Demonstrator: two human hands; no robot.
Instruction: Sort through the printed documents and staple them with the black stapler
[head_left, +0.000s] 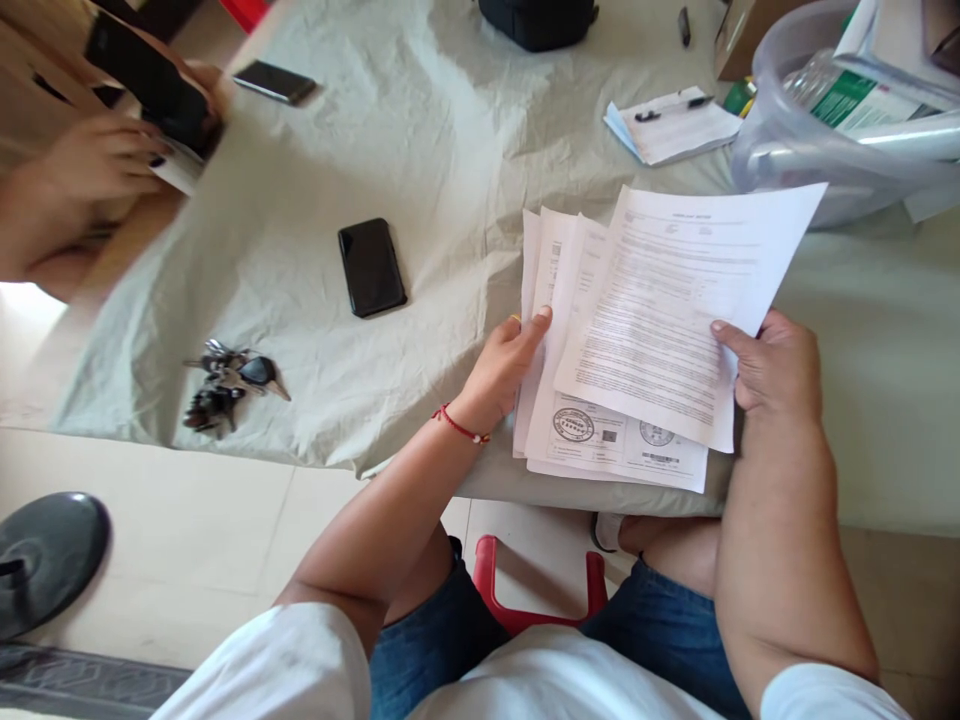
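Several printed sheets of paper are fanned out over the table's near edge. My left hand grips the left side of the stack, thumb on top and fingers hidden underneath. A red bracelet circles that wrist. At the right edge of the top sheet, my right hand pinches the paper, its thumb on the print and its fingers behind. The top sheet is tilted and lies over a lower sheet that bears round stamps. Left of the papers lies a black phone.
A bunch of keys lies at the table's left. Another person's hand is by a dark phone. A second phone, a black case, a notepad with a pen and a plastic basket stand farther back.
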